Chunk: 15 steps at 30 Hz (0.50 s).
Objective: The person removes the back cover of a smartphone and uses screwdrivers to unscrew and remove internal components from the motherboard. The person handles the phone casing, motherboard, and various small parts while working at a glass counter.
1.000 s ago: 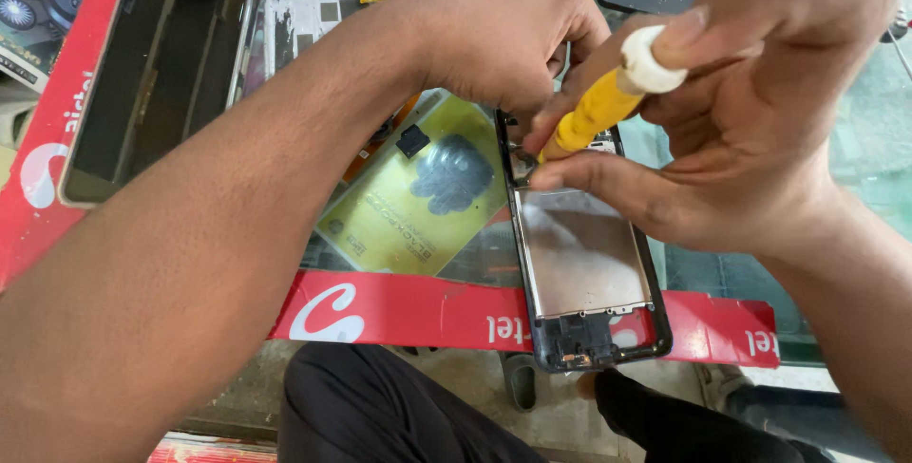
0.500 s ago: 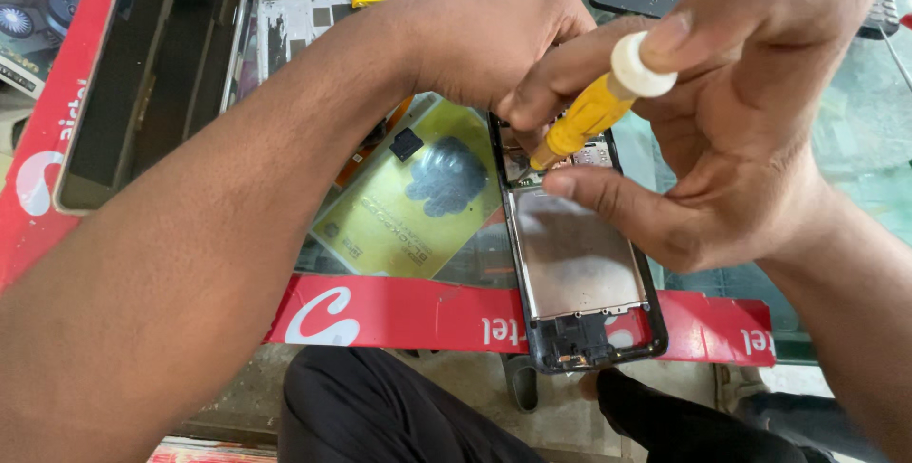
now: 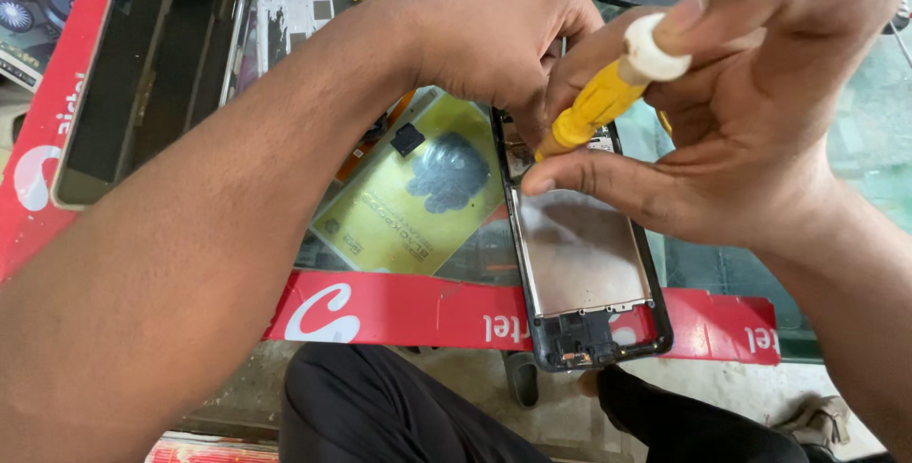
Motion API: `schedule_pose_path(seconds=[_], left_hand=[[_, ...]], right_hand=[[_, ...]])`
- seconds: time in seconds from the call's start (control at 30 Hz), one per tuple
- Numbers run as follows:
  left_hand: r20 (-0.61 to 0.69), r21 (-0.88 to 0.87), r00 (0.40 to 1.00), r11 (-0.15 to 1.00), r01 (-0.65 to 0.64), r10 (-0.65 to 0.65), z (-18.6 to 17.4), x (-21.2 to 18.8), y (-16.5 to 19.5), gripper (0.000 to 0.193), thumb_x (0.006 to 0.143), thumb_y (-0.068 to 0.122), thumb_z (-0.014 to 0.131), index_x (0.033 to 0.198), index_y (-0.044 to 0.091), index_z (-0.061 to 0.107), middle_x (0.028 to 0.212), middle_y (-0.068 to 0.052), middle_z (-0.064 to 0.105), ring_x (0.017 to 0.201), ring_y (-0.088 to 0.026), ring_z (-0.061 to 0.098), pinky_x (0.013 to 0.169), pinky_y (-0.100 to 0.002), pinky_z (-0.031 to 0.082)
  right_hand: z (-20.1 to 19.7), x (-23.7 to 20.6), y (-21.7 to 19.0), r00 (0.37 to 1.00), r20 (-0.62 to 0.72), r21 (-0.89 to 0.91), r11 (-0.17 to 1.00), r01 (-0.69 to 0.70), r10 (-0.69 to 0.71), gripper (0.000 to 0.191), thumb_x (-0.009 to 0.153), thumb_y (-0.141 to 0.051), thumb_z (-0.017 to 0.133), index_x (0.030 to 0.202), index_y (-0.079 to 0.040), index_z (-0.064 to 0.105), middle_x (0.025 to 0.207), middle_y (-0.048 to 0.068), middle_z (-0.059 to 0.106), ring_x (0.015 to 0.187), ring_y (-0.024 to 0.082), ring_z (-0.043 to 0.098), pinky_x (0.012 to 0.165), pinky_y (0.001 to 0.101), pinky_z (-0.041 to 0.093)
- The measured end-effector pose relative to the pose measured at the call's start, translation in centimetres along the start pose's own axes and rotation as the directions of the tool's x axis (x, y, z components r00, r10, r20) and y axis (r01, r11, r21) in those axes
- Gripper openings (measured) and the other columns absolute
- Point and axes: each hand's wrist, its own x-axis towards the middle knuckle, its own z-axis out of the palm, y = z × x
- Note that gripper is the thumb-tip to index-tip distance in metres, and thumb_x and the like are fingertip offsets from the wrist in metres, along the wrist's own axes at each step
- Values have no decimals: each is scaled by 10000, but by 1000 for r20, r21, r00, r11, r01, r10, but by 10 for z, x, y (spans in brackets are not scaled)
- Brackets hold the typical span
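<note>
While the left hand (image 3: 494, 40) curls closed on the phone frame (image 3: 584, 264) (top edge), the right hand (image 3: 750, 131) grips a yellow screwdriver (image 3: 608, 93).

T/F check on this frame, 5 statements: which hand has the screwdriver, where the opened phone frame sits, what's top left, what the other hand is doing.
1. The right hand grips a yellow-handled screwdriver. True.
2. The opened phone frame lies flat, its lower end over a red strip. True.
3. The left hand rests on the dark phone at the top left. False: it is at the top end of the opened phone frame, beside the screwdriver.
4. The screwdriver's cap is black. False: the cap is white.
5. A yellow sheet lies to the left of the opened phone frame. True.
</note>
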Motion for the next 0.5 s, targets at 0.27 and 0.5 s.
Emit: schedule_pose_path(seconds=[0.27,0.5], left_hand=[[7,61,1000,998,27,-27,0,-2,4,267,596,21,810,859,51,772,738,-32,775,648,-92,767,558,-277,595],[25,1,999,999,-35,35,0,-1,-1,335,580,-6,781,907,65,770,751,-17,764,657,-88,744,564,-268,582]], right_hand=[[1,-5,1,999,-20,-6,999,-42,42,847,875,152,754,1380,-78,114,1167,263,566,1064,320,746,872,376,672],[4,-3,-2,996,-68,40,998,-57,59,816,871,154,711,1365,-77,105,1224,295,513,1066,342,774,934,423,672]])
